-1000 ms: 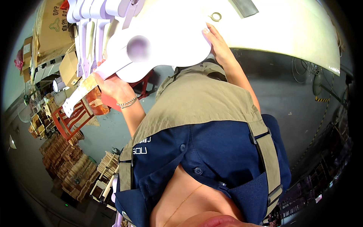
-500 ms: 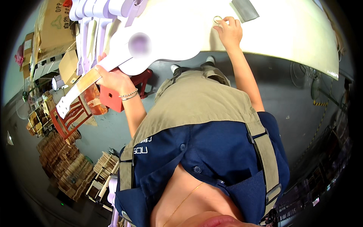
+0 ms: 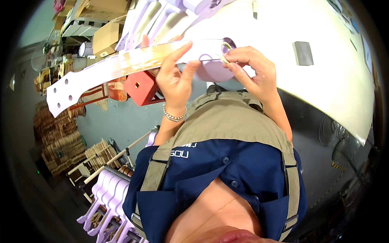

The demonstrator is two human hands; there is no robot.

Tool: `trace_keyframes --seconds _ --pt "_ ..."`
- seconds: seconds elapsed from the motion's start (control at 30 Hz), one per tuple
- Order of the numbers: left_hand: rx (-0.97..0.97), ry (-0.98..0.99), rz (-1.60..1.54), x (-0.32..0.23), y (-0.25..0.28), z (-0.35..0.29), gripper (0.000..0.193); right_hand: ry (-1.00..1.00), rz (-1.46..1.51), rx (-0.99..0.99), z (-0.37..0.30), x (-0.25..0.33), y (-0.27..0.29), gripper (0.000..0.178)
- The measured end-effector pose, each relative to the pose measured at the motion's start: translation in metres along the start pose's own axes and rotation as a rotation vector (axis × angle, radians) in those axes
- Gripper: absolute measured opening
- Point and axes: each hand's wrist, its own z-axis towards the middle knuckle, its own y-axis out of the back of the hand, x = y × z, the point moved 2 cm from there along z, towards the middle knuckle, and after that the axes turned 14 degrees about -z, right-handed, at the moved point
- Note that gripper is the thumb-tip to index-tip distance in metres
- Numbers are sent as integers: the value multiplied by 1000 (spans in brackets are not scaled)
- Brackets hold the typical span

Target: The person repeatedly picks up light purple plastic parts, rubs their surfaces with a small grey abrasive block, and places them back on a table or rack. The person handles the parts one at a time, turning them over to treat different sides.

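A pale lilac ukulele [image 3: 210, 72] lies tilted across the front of me, its headstock with several peg holes pointing left. A shiny strip [image 3: 142, 57] covers part of the neck. My left hand [image 3: 175, 79] supports the neck from beneath, fingertips showing past its far side, thumb and forefinger spread on the near side. Between the thumb and fingers of my right hand [image 3: 256, 71] is a small ring-shaped roll of tape [image 3: 226, 52], held close over the body near the soundhole. The far part of the body is washed out against the bright table.
The white table [image 3: 283, 24] bears a dark grey block [image 3: 304, 53] on the right. More lilac instrument bodies [image 3: 162, 18] stand at the far left. Below the neck is a red stool [image 3: 142, 87]. Lilac parts hang on a rack [image 3: 111, 194] at lower left, near stacked wooden pieces [image 3: 60, 141].
My right hand has brought the roll of tape from the table over to the ukulele. The ukulele has swung more level, and my left hand now has its thumb and forefinger spread.
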Motion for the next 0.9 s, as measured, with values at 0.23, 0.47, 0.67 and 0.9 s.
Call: trace_keyframes --seconds 0.23,0.47,0.67,0.9 --pt "101 -54 153 -2 4 -5 16 124 -163 7 7 10 -16 18" --pt "-57 21 124 -1 4 -14 10 264 -669 -108 11 14 -23 14" --pt "-115 -78 -3 3 2 -18 10 -54 -320 -407 9 -6 -39 7" --pt "-179 12 -23 2 10 -15 11 -214 112 -79 18 2 -13 32"
